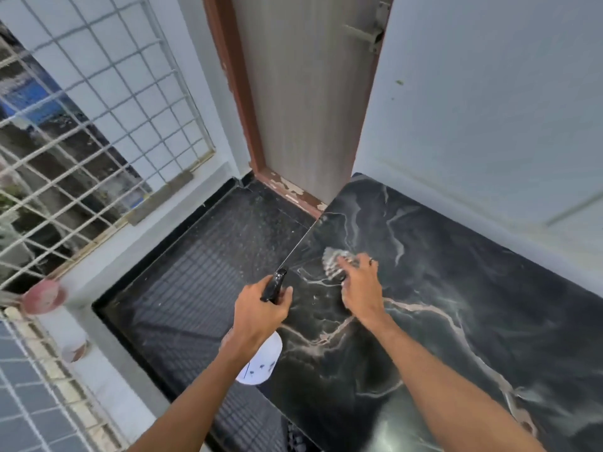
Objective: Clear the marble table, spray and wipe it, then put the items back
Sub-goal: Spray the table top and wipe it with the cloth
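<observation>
**Head view: cloth at the far left corner, unwiped slab to the right**

Left to right: the left hand [261, 308] has its grip closed round the black-nozzled white plastic spray bottle [261, 360], hanging off the surface's left edge. The right hand [360, 287] presses a pale crumpled cloth [334, 261] onto the black veined marble surface [456, 321], bare of items. The right hand is nearer the remaining marble, which runs rightward and toward the viewer.

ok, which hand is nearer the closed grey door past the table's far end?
Right. The right hand presses a pale crumpled cloth on the black veined marble table, further towards the grey door. The left hand holds a black-headed white spray bottle at the table's edge, closer to the person.
</observation>
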